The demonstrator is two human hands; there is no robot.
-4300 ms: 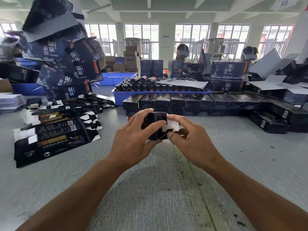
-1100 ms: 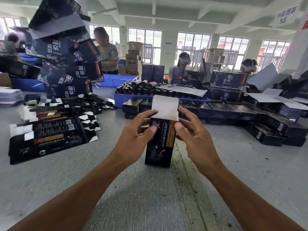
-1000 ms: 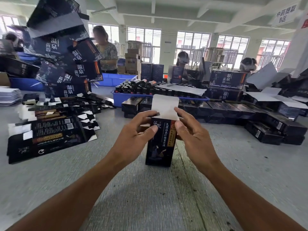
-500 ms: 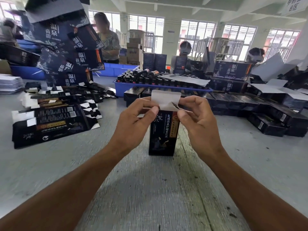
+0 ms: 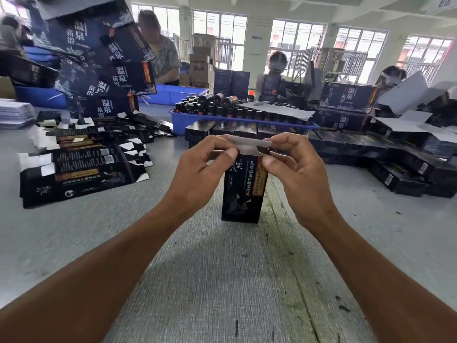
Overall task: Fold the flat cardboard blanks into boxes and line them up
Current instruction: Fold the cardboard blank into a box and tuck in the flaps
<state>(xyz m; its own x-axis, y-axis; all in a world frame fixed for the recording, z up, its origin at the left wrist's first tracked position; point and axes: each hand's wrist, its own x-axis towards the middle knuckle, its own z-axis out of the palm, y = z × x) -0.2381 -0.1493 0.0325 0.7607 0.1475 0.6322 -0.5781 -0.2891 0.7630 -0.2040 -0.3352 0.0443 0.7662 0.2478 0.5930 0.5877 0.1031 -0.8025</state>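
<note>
A tall black printed box (image 5: 242, 194) stands upright on the grey table (image 5: 222, 280) in front of me. Its white top flap (image 5: 247, 144) is bent forward, almost level over the opening. My left hand (image 5: 200, 169) pinches the flap's left end between thumb and fingers. My right hand (image 5: 294, 169) pinches the right end the same way. A spread pile of flat black blanks (image 5: 81, 167) lies to the left. Folded black boxes (image 5: 346, 147) lie in rows behind and to the right.
A blue tray (image 5: 180, 125) of dark bottles sits behind the rows. Large dark printed cartons (image 5: 99, 70) are stacked high at the left. White paper stacks (image 5: 14, 115) lie at the far left. Several people work at the back.
The box went from held on its side to standing upright. Over the last second the white top flap has been folded down from upright to nearly flat, with both hands at its ends.
</note>
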